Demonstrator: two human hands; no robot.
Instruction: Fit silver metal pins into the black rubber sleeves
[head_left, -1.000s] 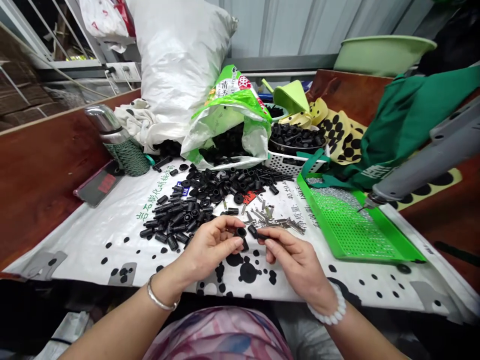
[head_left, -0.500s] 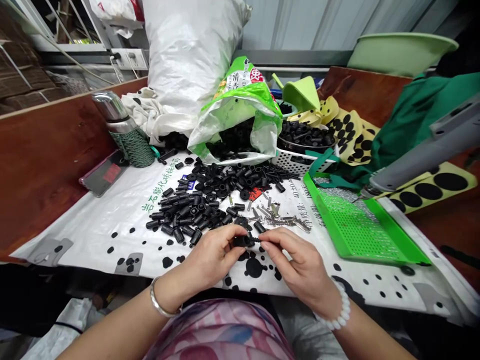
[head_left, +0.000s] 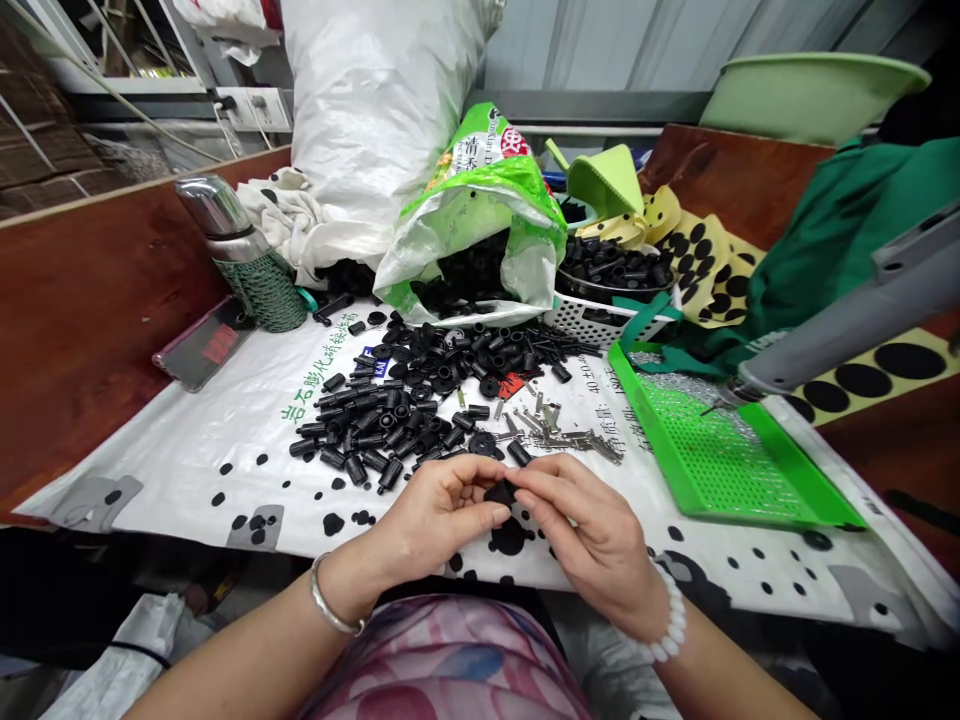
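Near the table's front edge, my left hand (head_left: 442, 508) grips a small black plastic part (head_left: 499, 492) between thumb and fingers. My right hand (head_left: 589, 520) is closed at that part's right end, its fingertips touching my left fingertips. A thin black ribbed rod was in the right-hand pinch a moment ago; the fingers now mostly hide it. Just beyond my hands lies a short black cylinder (head_left: 519, 453). A heap of black plastic parts (head_left: 405, 410) spreads behind and to the left. Thin metal strips (head_left: 570, 438) lie scattered beyond my right hand.
A green tray (head_left: 720, 470) with small shiny pieces stands right, under a grey electric screwdriver (head_left: 840, 320). Behind are an open green-and-white bag (head_left: 480, 190) and a white basket (head_left: 592, 318) holding black parts. A thermos (head_left: 255, 260) and phone (head_left: 204, 345) sit left.
My right hand has moved left against my left hand. The ribbed rod that showed between them is now mostly hidden, and the black part looks turned. The view has shifted slightly.
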